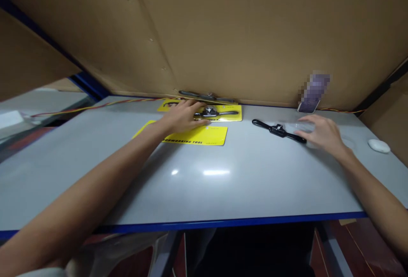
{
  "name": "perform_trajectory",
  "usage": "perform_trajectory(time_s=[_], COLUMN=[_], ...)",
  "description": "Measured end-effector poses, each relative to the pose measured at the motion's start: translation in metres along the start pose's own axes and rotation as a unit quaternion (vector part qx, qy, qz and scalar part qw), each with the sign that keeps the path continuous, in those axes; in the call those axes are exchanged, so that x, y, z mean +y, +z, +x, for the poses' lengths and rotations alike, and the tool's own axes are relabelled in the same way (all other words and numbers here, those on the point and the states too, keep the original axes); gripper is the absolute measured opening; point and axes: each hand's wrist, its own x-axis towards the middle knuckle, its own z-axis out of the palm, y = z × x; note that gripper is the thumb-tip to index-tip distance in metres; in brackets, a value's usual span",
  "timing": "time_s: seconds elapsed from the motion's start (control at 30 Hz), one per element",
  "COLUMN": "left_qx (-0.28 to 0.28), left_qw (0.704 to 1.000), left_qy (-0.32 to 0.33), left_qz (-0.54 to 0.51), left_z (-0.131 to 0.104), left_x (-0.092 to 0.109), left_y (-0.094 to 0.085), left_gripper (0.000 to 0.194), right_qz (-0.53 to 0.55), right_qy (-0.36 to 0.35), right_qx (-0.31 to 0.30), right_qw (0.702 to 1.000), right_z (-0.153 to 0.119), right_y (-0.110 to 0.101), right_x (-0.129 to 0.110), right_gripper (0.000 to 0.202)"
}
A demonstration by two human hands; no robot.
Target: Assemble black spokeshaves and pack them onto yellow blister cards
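Note:
My left hand point(183, 115) is over the left part of a yellow printed card point(236, 116), thumb and fingers apart around the left end of a black spokeshave point(210, 112) lying on that card. Whether the fingertips touch the tool is hard to tell. Nearer to me is a second yellow card point(213, 134), printed "WOODWORKING TOOL" and partly covered by my forearm. On the right, my right hand point(321, 132) has its thumb and fingers curled around a faint piece of clear plastic point(295, 126). Beside it, another black spokeshave point(278, 130) lies bare on the table.
Against the cardboard back wall point(242, 35) lies one more black spokeshave point(207, 97). A phone with a purple screen point(314, 92) leans there too. A white rounded case point(378, 146) sits at the right. Red and yellow wires point(95, 106) run along the table's point(255, 183) back.

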Motion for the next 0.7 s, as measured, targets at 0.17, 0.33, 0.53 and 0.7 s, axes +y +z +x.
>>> perform_trajectory(time_s=[0.17,0.33,0.53,0.7], left_qx=[-0.032,-0.019,0.077,0.206], left_qw=[0.999,0.998,0.993,0.972], left_qy=[-0.016,0.047,0.069,0.051], left_qz=[-0.016,-0.029,0.049,0.101], left_z=[0.016,0.004,-0.017,-0.029], left_x=[-0.011,-0.004,0.015,0.027], left_y=[0.011,0.009,-0.012,-0.043], left_gripper=[0.085,0.086,0.066,0.053], right_qz=[0.126,0.080,0.103,0.139], right_qy=[-0.018,-0.118,-0.145,-0.165], right_qx=[-0.055,-0.073,-0.037,0.029], right_qw=[0.990,0.987,0.983,0.976], right_z=[0.003,0.018,0.030,0.030], right_y=[0.025,0.053,0.056,0.039], right_x=[-0.041,-0.062,-0.088,-0.110], right_gripper=[0.035,0.040,0.038,0.021])
